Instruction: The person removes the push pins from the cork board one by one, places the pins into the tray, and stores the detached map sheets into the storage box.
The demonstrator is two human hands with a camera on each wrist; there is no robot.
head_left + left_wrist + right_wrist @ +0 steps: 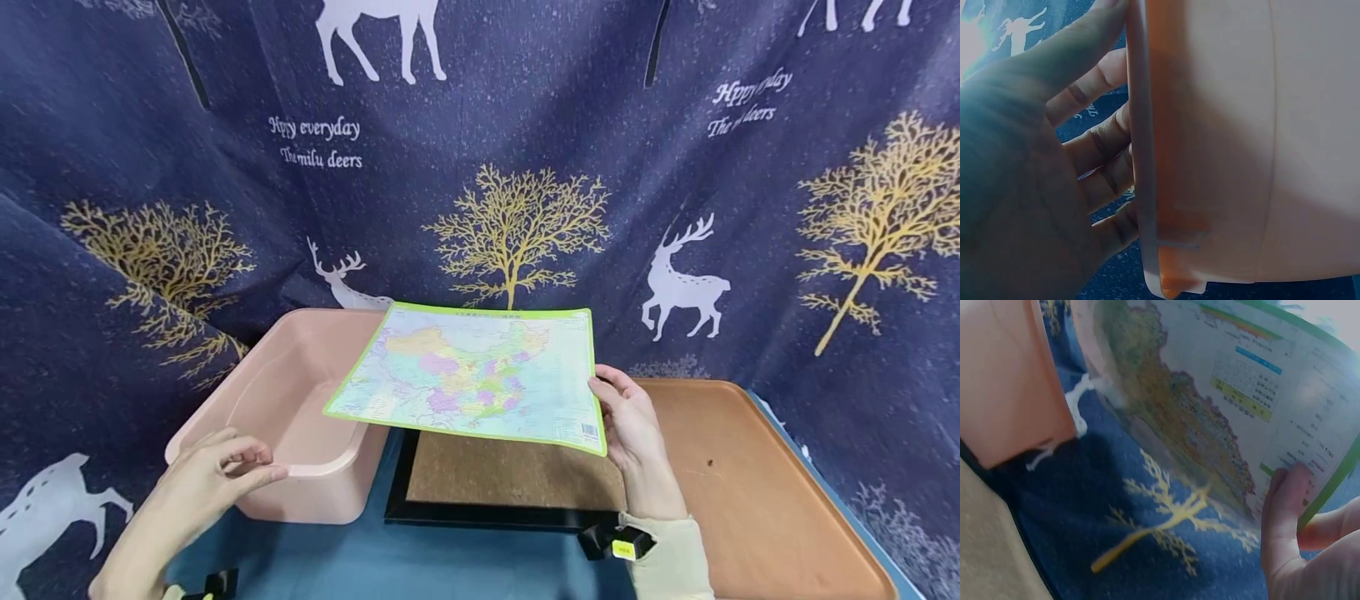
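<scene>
My right hand (633, 421) pinches the right edge of a thin map sheet (465, 375) with a green border, thumb on its upper face. The sheet is held up at a slight tilt over a brown board in a black frame, its left corner overlapping the pink bin. Its other face, also a printed map (1210, 412), shows in the right wrist view. At the near left corner of the pink plastic bin (330, 471), my left hand (202, 475) reaches over the rim with fingers loosely bent and nothing between them. In the left wrist view the bin's rim (1141, 144) hides the fingertips.
The cork-like board (510, 475) lies in the middle of the blue table surface (420, 558). An orange-brown tray (750, 492) is on the right. Behind stands a dark blue curtain (465, 108) printed with deer and trees.
</scene>
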